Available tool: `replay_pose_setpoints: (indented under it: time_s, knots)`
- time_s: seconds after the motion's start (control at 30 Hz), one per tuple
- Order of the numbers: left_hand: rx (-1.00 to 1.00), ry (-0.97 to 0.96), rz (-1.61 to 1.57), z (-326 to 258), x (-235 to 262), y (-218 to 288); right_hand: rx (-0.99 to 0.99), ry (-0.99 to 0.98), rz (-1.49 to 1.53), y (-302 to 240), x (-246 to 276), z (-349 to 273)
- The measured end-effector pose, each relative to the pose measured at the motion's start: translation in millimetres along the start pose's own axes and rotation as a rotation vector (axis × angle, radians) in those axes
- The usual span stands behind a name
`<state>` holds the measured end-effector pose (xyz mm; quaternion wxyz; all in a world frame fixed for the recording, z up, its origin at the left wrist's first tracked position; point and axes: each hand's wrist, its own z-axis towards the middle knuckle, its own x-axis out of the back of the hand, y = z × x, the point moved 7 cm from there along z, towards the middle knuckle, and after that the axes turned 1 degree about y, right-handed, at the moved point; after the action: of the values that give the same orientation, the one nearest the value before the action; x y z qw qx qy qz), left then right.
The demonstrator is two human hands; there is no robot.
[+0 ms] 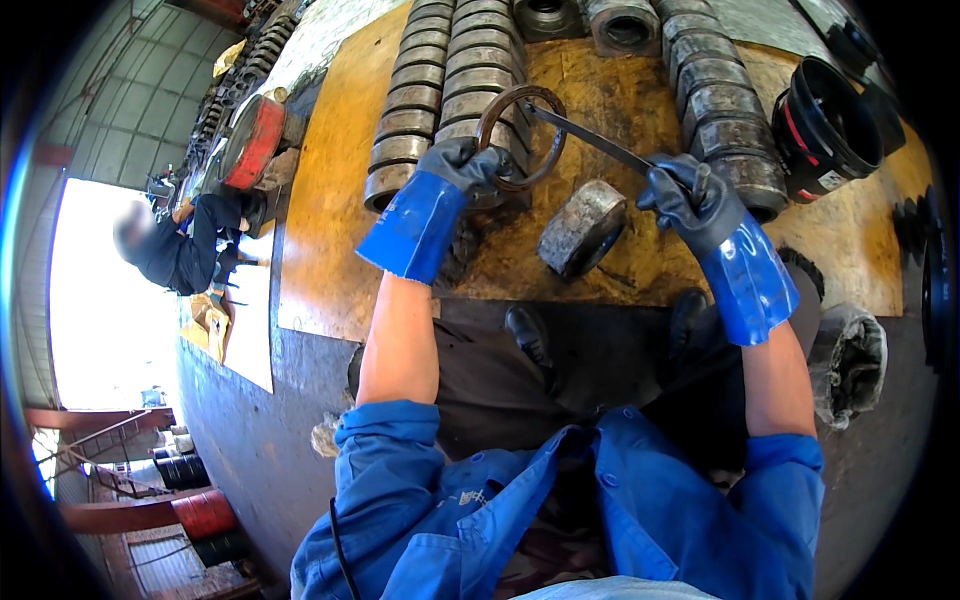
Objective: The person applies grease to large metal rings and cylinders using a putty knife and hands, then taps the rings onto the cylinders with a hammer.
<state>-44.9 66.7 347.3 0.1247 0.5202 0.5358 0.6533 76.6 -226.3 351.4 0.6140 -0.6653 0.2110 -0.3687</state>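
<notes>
Both my hands wear grey and blue rubber gloves. My left hand is closed on the lower left rim of a thin brown metal ring, held up above the board. In my right hand is the handle end of a long, flat, dark metal file-like tool; its far tip reaches to the ring's upper part, though I cannot tell whether they touch. Between and below my hands, a thick, short steel cylinder lies tilted on the oil-stained wooden board.
Rows of thick steel rings stand left of centre, with another row on the right. A black bucket stands at the far right. A plastic-wrapped bundle lies by my right forearm. Another person sits at the left, near a red-rimmed drum.
</notes>
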Motion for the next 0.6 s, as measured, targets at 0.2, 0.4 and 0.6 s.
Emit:
replay_pose_setpoints:
  time_s: [0.2,0.4,0.6]
  knots:
    - [-0.019,0.093,0.057,-27,7,43,0.363,0.131,-0.309,3,-3,5]
    - [-0.163,0.163,0.028,-34,11,56,-0.144,-0.039,0.135,33,-35,1]
    - [-0.225,0.208,-0.072,-18,9,36,-0.324,-0.099,0.436,46,-44,0]
